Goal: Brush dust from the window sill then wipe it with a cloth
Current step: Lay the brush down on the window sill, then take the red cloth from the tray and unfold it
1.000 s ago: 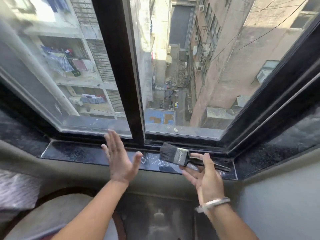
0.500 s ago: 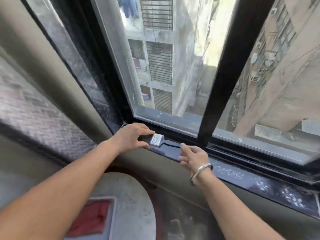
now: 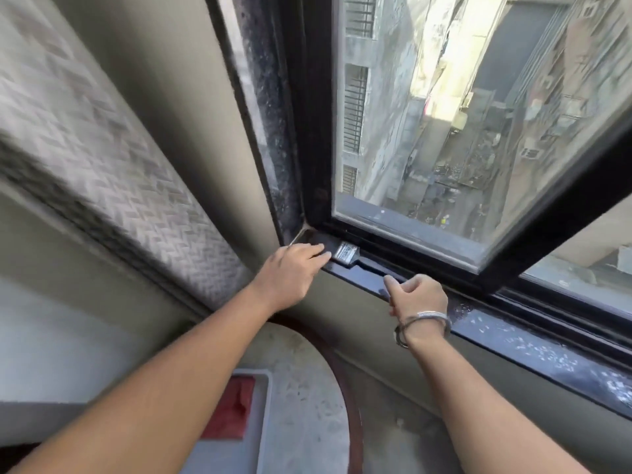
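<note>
The brush [image 3: 347, 252] lies on the dark window sill [image 3: 513, 331] close to its left corner, its metal ferrule showing and the bristles hidden under the left hand [image 3: 290, 273], which lies palm-down with its fingers flat over the bristle end. The right hand [image 3: 415, 294] curls loosely around the far end of the dark handle, thumb and forefinger pinching it; a metal bracelet [image 3: 424, 319] circles that wrist. To the right the sill is speckled with pale dust. The black window frame [image 3: 314, 131] rises from the corner. Below, a round grey surface [image 3: 301, 388] bears a red patch [image 3: 232, 410]
</note>
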The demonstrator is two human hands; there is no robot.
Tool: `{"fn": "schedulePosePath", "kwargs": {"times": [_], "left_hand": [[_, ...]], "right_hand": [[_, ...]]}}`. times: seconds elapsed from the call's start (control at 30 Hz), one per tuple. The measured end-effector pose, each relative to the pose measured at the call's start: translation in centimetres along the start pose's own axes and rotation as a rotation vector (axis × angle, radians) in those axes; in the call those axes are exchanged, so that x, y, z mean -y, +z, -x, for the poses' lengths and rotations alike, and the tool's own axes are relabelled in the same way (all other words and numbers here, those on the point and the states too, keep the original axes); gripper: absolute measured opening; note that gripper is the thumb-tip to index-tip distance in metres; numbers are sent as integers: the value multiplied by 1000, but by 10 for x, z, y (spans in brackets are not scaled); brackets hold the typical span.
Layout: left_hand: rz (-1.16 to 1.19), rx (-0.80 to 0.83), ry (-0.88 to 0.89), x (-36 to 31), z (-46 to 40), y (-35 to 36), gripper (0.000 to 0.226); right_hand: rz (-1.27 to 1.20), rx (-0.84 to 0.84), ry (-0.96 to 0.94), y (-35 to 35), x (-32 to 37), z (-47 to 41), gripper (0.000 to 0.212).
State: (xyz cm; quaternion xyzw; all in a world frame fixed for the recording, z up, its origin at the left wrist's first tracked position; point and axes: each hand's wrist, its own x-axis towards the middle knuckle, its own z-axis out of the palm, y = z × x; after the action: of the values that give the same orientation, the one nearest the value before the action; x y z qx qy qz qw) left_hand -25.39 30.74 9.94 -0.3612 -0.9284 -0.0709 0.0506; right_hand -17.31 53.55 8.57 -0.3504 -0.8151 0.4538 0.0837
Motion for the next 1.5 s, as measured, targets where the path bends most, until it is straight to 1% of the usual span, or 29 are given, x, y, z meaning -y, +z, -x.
{"fn": "schedulePosePath", "kwargs": {"times": [0.03, 0.07, 0.1, 0.17, 0.2, 0.27, 0.3, 0.37, 0.4, 0.47, 0.53, 0.6, 0.63, 0.7, 0.77, 0.8, 0.87, 0.93, 0.97, 1.03, 1.07, 1.1, 1.13, 1.17, 1.2, 1.27, 1.3, 1.37, 1.5], "left_hand": [[67, -52, -8, 2, 26, 3, 45], [84, -83, -15, 6, 53, 9, 44], [89, -68, -29, 13, 85, 18, 45], [141, 59, -125, 29, 148, 41, 48], [168, 157, -205, 39, 182, 54, 49], [171, 346, -372, 59, 243, 81, 47], [165, 424, -457, 68, 271, 97, 47], [173, 525, -605, 84, 312, 123, 52], [186, 550, -664, 92, 327, 135, 53], [194, 585, -701, 105, 347, 160, 46], [172, 598, -636, 113, 352, 180, 36], [98, 585, -546, 116, 350, 197, 35], [46, 578, -518, 116, 348, 205, 39], [-57, 551, -523, 114, 343, 215, 43], [-122, 574, -552, 113, 337, 223, 53], [-139, 614, -557, 112, 335, 228, 57], [-174, 675, -553, 110, 330, 234, 55], [-187, 659, -573, 106, 327, 234, 51], [-189, 639, -582, 104, 325, 232, 54], [-178, 584, -593, 97, 323, 226, 68], [-167, 550, -579, 94, 321, 222, 72], [-143, 508, -549, 92, 318, 215, 69], [-89, 471, -519, 90, 314, 207, 59], [4, 432, -503, 90, 309, 198, 46], [133, 402, -498, 88, 302, 187, 35], [419, 388, -535, 80, 282, 160, 22], [552, 394, -573, 74, 270, 147, 19], [802, 387, -653, 58, 244, 123, 21], [1275, 311, -681, 8, 187, 86, 29]], "right_hand": [[8, 15, -81, 8, -1, 14, 40], [5, 60, -161, 18, -3, 30, 41], [8, 129, -230, 31, -6, 47, 42], [65, 308, -304, 60, -15, 82, 39], [117, 439, -320, 80, -24, 100, 35], [260, 730, -343, 124, -45, 132, 19], [342, 857, -347, 146, -58, 147, 16], [500, 1024, -366, 187, -82, 170, 30], [562, 1065, -390, 208, -92, 179, 34], [667, 1104, -485, 248, -106, 192, 36], [755, 1134, -577, 281, -115, 198, 36], [852, 1142, -646, 311, -122, 202, 39], [913, 1116, -666, 323, -125, 204, 38], [1043, 1014, -695, 339, -126, 204, 35], [1152, 901, -748, 352, -125, 205, 32], [1216, 878, -769, 357, -124, 205, 33], [1317, 868, -735, 362, -122, 203, 38], [1352, 856, -665, 361, -118, 201, 38], [1346, 864, -659, 357, -114, 201, 37], [1304, 913, -730, 347, -104, 201, 29], [1230, 947, -746, 338, -100, 200, 27], [1123, 988, -724, 325, -95, 199, 31], [1000, 1026, -669, 310, -90, 196, 38], [855, 1045, -593, 294, -85, 194, 43], [699, 1039, -503, 273, -81, 189, 41], [403, 967, -313, 226, -79, 176, 25], [287, 903, -239, 202, -81, 168, 23], [102, 777, -116, 153, -88, 151, 26], [-388, 532, 177, 63, -98, 125, 19]]}}
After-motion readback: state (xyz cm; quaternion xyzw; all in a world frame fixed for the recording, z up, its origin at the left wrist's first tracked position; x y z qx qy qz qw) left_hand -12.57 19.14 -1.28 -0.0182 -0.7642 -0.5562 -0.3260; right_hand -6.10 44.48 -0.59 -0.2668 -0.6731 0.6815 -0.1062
